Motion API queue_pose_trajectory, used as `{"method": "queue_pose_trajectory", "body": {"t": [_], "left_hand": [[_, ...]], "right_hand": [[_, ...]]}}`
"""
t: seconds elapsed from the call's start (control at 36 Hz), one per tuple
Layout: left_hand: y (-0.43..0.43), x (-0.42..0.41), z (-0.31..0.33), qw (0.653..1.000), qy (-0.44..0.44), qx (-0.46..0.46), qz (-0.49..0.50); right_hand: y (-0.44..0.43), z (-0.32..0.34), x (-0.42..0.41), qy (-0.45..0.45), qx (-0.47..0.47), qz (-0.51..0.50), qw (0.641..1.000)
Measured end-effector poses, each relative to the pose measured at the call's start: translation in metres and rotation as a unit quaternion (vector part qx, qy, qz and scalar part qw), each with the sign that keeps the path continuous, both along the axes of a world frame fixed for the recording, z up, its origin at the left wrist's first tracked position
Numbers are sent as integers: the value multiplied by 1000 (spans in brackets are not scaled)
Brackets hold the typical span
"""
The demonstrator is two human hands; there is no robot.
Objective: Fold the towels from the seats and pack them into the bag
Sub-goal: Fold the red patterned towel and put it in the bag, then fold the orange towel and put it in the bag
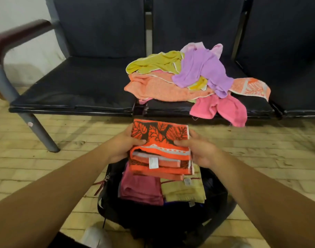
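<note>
A folded orange towel with a black leaf pattern (pixel 161 140) is held over the open black bag (pixel 215 199) on the floor. My left hand (pixel 123 146) grips its left edge and my right hand (pixel 198 150) grips its right edge, thumbs on top. Inside the bag lie a folded dark pink towel (pixel 140 190) and a folded yellow towel (pixel 185 191). A loose heap of towels sits on the middle seat: olive yellow (pixel 153 63), peach (pixel 153 88), purple (pixel 203 68), pink (pixel 224 108) hanging over the seat's edge, and an orange patterned one (pixel 251 87).
A row of dark padded seats (pixel 72 90) runs across the back, with a maroon armrest (pixel 15 36) and a grey metal leg (pixel 38 135) at the left. The floor is pale brick tile (pixel 260 149). A white shoe (pixel 96 237) shows at the bottom.
</note>
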State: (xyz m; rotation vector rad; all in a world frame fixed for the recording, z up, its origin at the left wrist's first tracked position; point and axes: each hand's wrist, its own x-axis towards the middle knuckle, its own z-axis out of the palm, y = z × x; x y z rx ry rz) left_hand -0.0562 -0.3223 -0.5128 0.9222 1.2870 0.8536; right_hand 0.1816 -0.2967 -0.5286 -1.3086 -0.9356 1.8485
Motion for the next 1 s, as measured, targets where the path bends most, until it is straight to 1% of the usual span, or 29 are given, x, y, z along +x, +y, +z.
{"method": "queue_pose_trajectory", "body": {"t": [0.08, 0.14, 0.19, 0.25, 0.28, 0.31, 0.36, 0.42, 0.44, 0.5, 0.56, 0.58, 0.61, 0.64, 0.75, 0.86, 0.89, 0.94, 1.0], "left_hand": [[-3, -15, -40, 997, 44, -62, 9], [-3, -23, -67, 990, 116, -80, 2], [-4, -30, -94, 975, 206, -83, -16], [-6, -37, -116, 963, 252, -88, -32], [-2, -46, -137, 956, 270, -107, -42], [-3, -48, -141, 951, 290, -100, -49], [-6, -57, -157, 938, 331, -76, -73], [-12, -62, -168, 912, 391, -23, -118], [-13, -65, -178, 892, 428, 5, -145], [-17, -68, -197, 843, 499, 42, -199], [-20, -68, -212, 791, 553, 53, -256], [-20, -68, -218, 774, 567, 43, -279], [-19, -70, -224, 766, 571, 27, -294], [-18, -72, -229, 766, 567, 9, -301], [-11, -77, -235, 778, 537, -59, -322], [0, -63, -215, 793, 512, -75, -321], [5, -59, -204, 786, 514, -69, -336], [17, -50, -175, 757, 532, -39, -378], [35, -41, -140, 733, 558, -16, -389]], "right_hand": [[-6, -48, -19, -41, -39, -12, 998], [-9, -81, -35, -88, -44, -24, 995], [-13, -112, -49, -149, -35, -28, 988], [-14, -138, -60, -184, -23, -24, 982], [-9, -165, -70, -198, -24, -15, 980], [-10, -167, -71, -216, -8, -9, 976], [-10, -178, -74, -252, 32, 35, 967], [-12, -187, -74, -284, 86, 93, 950], [-11, -199, -76, -306, 113, 132, 936], [-14, -222, -82, -365, 155, 214, 893], [-22, -237, -85, -411, 191, 260, 853], [-24, -240, -87, -431, 198, 269, 838], [-26, -246, -88, -446, 199, 276, 827], [-27, -249, -89, -462, 196, 288, 815], [-31, -246, -91, -511, 178, 323, 777], [-28, -228, -95, -529, 173, 350, 754], [-23, -222, -94, -526, 170, 364, 750], [-9, -201, -91, -516, 162, 380, 750], [11, -172, -85, -509, 174, 375, 755]]}}
